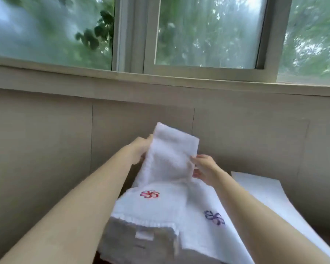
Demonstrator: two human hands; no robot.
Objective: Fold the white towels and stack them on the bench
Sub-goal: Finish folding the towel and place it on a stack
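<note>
Below my wrists sits the stack of folded towels, so I judge folding well underway. My left hand and right hand pinch a narrow towel upright between them, not yet stacked.

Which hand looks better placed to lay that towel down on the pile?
Probably the right hand: it pinches the towel low, just above the pile. The left hand holds the far edge higher up.

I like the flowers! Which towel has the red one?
The folded towel nearest the camera, on top of the stack, has the red flower. The towel beside it has a purple one; the held towel shows none.
</note>
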